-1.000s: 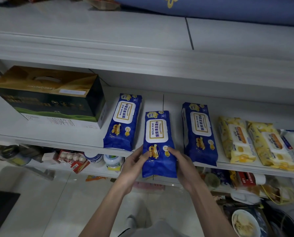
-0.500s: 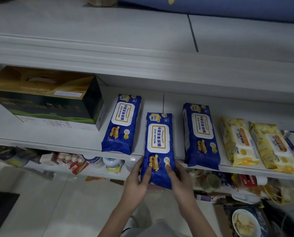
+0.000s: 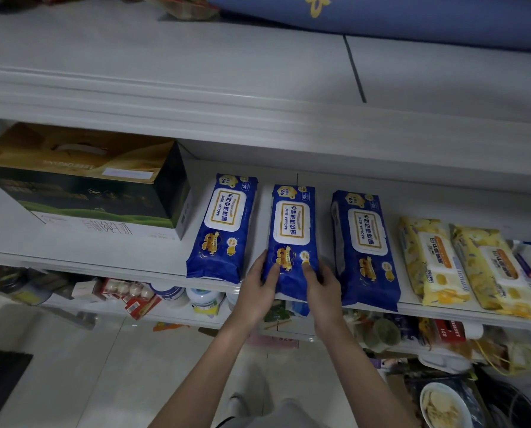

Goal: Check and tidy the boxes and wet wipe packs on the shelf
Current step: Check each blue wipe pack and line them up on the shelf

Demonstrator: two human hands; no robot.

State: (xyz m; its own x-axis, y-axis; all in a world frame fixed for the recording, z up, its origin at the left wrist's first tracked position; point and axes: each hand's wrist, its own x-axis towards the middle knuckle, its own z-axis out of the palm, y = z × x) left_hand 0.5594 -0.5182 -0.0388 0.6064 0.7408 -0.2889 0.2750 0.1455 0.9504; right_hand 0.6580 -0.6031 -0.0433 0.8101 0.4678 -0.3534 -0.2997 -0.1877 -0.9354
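Blue middle wipe pack (image 3: 292, 230) flat on white shelf (image 3: 103, 257), label up, near end overhanging the front edge. Gripped at that near end from both sides: left hand (image 3: 258, 285) at 7 o'clock, thumb on top face, fingers curled round the left edge; right hand (image 3: 323, 288) at 5 o'clock, thumb on top, fingers round the right edge. Second blue pack (image 3: 224, 227) just beside at 9 o'clock, third blue pack (image 3: 366, 248) at 3 o'clock, neither touching. Further out at 3 o'clock: inner yellow pack (image 3: 431, 261), then outer yellow pack (image 3: 495, 267), side by side. Green-and-gold box (image 3: 82, 180) at 10 o'clock, stacked on white box (image 3: 119, 230).
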